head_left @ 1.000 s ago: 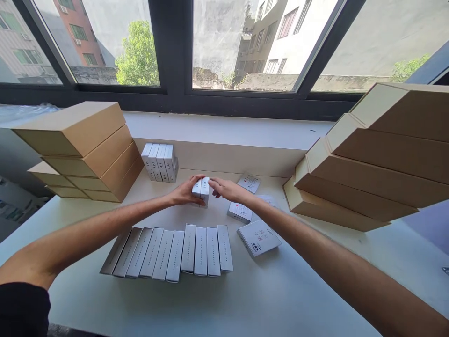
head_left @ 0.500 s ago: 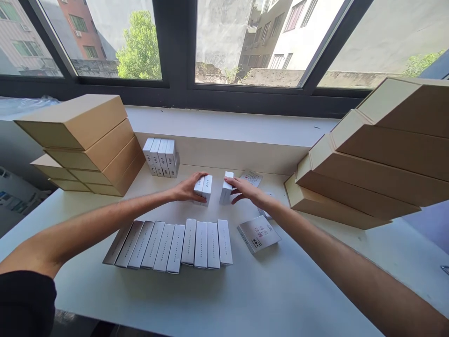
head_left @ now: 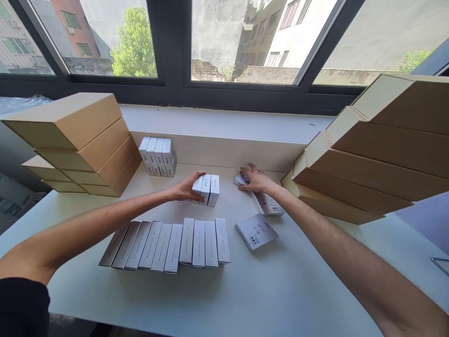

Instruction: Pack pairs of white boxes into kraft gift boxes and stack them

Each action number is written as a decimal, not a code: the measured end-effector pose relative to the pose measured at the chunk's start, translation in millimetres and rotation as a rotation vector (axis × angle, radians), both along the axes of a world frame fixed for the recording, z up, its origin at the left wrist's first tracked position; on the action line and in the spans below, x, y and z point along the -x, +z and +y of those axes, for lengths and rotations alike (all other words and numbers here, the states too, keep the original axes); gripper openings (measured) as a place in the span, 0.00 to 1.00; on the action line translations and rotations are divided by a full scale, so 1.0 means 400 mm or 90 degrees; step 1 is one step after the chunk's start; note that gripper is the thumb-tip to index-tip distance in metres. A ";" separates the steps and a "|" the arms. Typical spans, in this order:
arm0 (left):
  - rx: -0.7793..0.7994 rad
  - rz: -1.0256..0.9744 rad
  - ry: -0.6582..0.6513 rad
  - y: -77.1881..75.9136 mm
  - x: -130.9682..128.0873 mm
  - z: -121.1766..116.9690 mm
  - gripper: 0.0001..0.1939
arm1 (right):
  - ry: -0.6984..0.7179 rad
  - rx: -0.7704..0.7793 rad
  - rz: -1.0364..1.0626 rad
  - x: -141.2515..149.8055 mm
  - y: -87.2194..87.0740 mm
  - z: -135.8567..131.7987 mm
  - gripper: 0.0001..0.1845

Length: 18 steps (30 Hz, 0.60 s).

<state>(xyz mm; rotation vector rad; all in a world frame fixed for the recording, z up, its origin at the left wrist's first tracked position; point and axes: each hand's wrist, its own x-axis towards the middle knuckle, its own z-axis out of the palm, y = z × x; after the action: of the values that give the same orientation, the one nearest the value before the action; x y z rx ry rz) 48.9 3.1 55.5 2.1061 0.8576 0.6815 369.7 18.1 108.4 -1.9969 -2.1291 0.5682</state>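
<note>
Three small white boxes (head_left: 209, 189) stand upright side by side in the middle of the table. My left hand (head_left: 188, 188) is closed round their left end, thumb in front and fingers behind. To the right, my right hand (head_left: 255, 179) has its thumb and fingers round a small white box (head_left: 241, 179) lying flat near the back ledge; the hand covers part of it. Just in front of that hand lies another printed white box (head_left: 267, 204), partly hidden by the wrist. Nearer to me a further white box (head_left: 257, 231) lies flat with its printed face up.
A row of white boxes (head_left: 164, 245) stands along the front of the table (head_left: 245, 295). Several more white boxes (head_left: 157, 157) are stacked at the back left. Brown cartons (head_left: 87, 135) rise at the left, and another carton stack (head_left: 368, 150) leans in at the right.
My right hand has let go of a small white box, which now stands against the two at my left hand. It has moved right and back to a flat-lying box.
</note>
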 end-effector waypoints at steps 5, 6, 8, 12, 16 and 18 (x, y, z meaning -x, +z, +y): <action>-0.009 0.005 0.007 -0.006 -0.002 0.003 0.52 | -0.013 0.036 0.095 0.061 -0.002 -0.043 0.30; -0.009 0.006 0.009 -0.006 -0.002 0.003 0.52 | -0.010 0.059 0.123 0.086 -0.001 -0.055 0.29; -0.013 0.008 0.011 -0.005 -0.003 0.003 0.52 | 0.012 0.112 0.171 0.138 0.000 -0.079 0.28; -0.008 0.008 0.008 0.002 -0.001 -0.004 0.52 | 0.038 0.159 0.185 0.176 0.015 -0.104 0.32; 0.013 0.013 0.021 0.005 0.003 -0.012 0.52 | -0.001 0.081 0.092 0.064 0.059 -0.107 0.33; 0.020 0.017 0.018 0.004 0.003 -0.013 0.52 | -0.025 0.062 0.023 -0.007 0.068 -0.114 0.36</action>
<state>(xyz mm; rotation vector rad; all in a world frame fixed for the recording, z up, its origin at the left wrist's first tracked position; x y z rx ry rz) 47.5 -2.0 56.9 2.0835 0.9084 0.6523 372.4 -27.5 135.7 -2.0566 -2.0739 0.7094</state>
